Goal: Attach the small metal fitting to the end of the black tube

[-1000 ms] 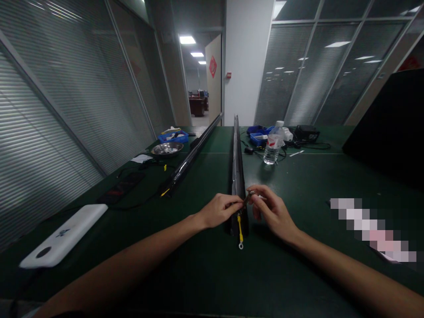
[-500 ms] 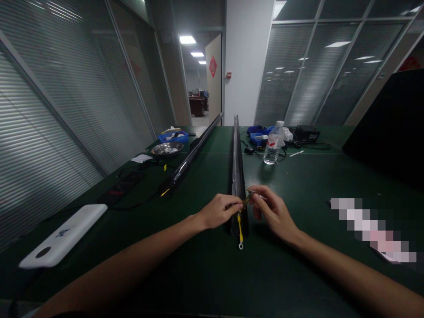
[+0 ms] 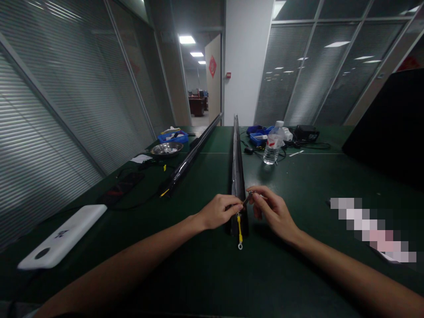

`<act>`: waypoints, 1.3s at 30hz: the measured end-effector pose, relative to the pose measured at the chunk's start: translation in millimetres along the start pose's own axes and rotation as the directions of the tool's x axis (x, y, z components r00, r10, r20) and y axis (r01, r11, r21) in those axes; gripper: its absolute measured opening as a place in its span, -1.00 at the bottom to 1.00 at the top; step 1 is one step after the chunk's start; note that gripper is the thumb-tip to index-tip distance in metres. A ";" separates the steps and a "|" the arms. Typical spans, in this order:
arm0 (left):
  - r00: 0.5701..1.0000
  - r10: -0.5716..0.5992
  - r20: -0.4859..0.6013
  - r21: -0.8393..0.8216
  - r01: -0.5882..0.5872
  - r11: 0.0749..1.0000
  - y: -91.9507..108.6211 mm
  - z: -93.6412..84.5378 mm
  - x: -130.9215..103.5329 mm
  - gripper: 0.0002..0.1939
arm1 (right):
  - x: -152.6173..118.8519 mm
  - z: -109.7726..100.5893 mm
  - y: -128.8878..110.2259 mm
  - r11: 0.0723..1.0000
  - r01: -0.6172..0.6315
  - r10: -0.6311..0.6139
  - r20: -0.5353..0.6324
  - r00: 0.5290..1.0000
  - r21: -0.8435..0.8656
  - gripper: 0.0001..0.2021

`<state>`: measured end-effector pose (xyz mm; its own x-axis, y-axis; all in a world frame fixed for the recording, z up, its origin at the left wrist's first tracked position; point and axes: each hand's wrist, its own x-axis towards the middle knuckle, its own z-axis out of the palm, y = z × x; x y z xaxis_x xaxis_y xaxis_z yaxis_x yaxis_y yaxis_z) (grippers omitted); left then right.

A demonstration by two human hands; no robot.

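My left hand (image 3: 221, 211) pinches one end of a small thin metal piece (image 3: 247, 198) over the near end of a long dark bar (image 3: 237, 176). On the other end of that piece, the thumb and forefinger of my right hand (image 3: 272, 213) are closed; its other fingers curl beneath. The piece is too small and dark for me to tell its kind. A short yellow wire with a ring terminal (image 3: 240, 234) hangs from the bar's near end, just below my left fingertips. My left fingers hide part of the bar's end.
A second long dark bar (image 3: 188, 163) lies to the left. Behind it are a metal bowl (image 3: 167, 149) and a blue tray (image 3: 172, 137). A water bottle (image 3: 273, 143) stands right of the middle. A white oblong device (image 3: 64, 236) is at the left, a dark screen (image 3: 391, 128) at the right.
Both hands stay nearly in place on the small metal piece, which has tilted slightly and looks darker. The yellow wire has barely shifted.
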<state>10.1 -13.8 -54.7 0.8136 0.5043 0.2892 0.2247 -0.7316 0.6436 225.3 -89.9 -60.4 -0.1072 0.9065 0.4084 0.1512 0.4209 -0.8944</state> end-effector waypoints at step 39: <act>1.000 0.011 -0.020 -0.021 -0.011 1.000 0.9 1.1 0.4 -0.74 | -2.3 0.8 -4.1 0.999 0.045 -0.046 0.005 0.999 0.024 -0.78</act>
<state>11.2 -14.8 -54.7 0.8049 0.5056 0.3105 0.2043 -0.7274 0.6551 224.1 -93.7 -57.8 -0.1189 0.8862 0.4478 0.1224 0.4606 -0.8791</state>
